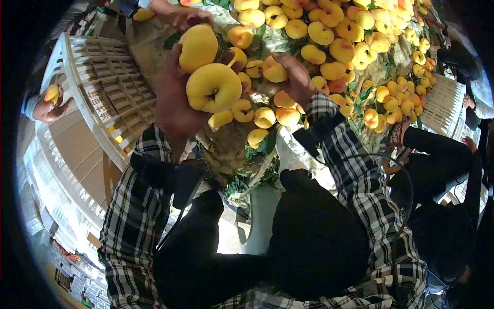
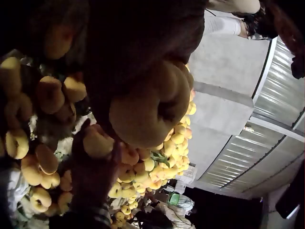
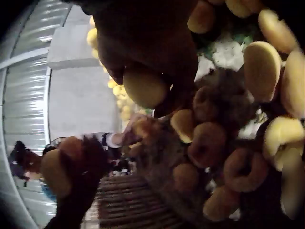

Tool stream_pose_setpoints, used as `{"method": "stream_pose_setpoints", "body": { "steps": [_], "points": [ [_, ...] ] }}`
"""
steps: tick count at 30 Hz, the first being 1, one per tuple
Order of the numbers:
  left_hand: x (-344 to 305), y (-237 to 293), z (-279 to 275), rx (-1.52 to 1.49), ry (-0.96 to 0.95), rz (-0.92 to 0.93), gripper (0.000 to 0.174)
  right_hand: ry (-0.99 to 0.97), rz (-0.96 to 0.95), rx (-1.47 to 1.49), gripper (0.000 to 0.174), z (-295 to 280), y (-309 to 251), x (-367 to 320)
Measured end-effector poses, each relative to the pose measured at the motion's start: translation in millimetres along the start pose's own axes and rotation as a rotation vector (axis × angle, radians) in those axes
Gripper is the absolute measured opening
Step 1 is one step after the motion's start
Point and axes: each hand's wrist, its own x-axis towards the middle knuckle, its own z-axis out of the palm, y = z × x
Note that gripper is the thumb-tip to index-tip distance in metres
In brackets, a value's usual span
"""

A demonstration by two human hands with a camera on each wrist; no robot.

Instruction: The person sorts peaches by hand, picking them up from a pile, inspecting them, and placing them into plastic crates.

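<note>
In the head view the left hand [image 1: 177, 105] grips two flat yellow peaches together, one [image 1: 213, 88] lower and facing the camera, the other [image 1: 198, 48] just above it. The right hand [image 1: 298, 80] holds a smaller yellow peach [image 1: 274, 69] at its fingertips, above the pile. The left wrist view shows a large peach [image 2: 150, 107] under the dark left hand. From the right wrist, a peach [image 3: 145, 89] appears in the right hand's curled fingers. Loose peaches [image 1: 264, 117] lie below and between the hands.
A white slatted crate [image 1: 110, 87] stands at the left. The large peach heap [image 1: 350, 31] spreads over the sheet toward the upper right, with green leaves among it. Another person's hand [image 1: 188, 19] is near the top; another [image 1: 49, 107] holds a peach at far left.
</note>
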Motion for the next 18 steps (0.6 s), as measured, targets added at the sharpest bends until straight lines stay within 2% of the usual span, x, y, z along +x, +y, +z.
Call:
{"method": "stream_pose_setpoints", "body": {
  "steps": [1, 2, 3, 4, 5, 6, 8, 9, 11, 12, 14, 16, 18],
  "points": [
    [2.8, -2.3, -3.5, 0.073, 0.001, -0.032, 0.049, 0.021, 0.027, 0.166, 0.038, 23.5, -18.1, -19.0],
    [3.7, -3.5, -2.9, 0.105, 0.059, -0.022, 0.049, -0.010, -0.001, 0.177, 0.038, 32.9, -23.3, -23.2],
    [4.1, -5.9, -1.5, 0.134, 0.110, -0.016, 0.049, -0.037, -0.217, -0.095, 0.040, 37.2, -21.7, -25.2],
    [3.6, -9.4, 0.3, 0.161, 0.160, -0.014, 0.049, -0.069, -0.337, -0.217, 0.042, 41.0, -19.2, -27.9],
    [0.6, -12.3, 1.1, 0.255, 0.078, 0.013, 0.049, -0.089, -0.462, -0.333, 0.044, 52.8, -25.4, -34.6],
    [-2.5, -15.1, 2.0, 0.347, -0.001, 0.048, 0.049, -0.122, -0.498, -0.289, 0.046, 65.8, -29.2, -44.3],
    [-0.8, -11.4, 4.6, 0.086, -0.058, -0.097, 0.050, -0.144, -0.584, -0.386, 0.054, 90.2, -39.5, -65.7],
    [-1.9, -10.0, -0.5, 0.095, -0.096, -0.123, 0.051, -0.154, -0.568, -0.295, 0.056, 95.9, -34.0, -63.9],
    [-4.9, -28.2, -27.2, 0.860, 0.002, 0.391, 0.051, -0.156, -0.578, -0.454, 0.058, 93.0, -26.4, -61.5],
    [-9.0, -24.9, -13.2, 0.715, 0.001, 0.278, 0.051, -0.157, -0.581, -0.534, 0.058, 90.0, -26.4, -62.0],
    [-17.0, -18.4, 14.8, 0.411, 0.045, 0.068, 0.050, -0.332, -0.429, -0.207, 0.066, 93.4, -43.2, -73.6],
    [-12.9, -14.6, 2.6, 0.009, -0.094, -0.109, 0.048, -0.316, -0.433, -0.219, 0.068, 85.5, -50.1, -76.1],
    [-21.5, -3.7, -6.1, -0.080, -0.140, -0.102, 0.048, -0.218, -0.314, -0.112, 0.067, 69.9, -33.0, -63.7]
  ]
}}
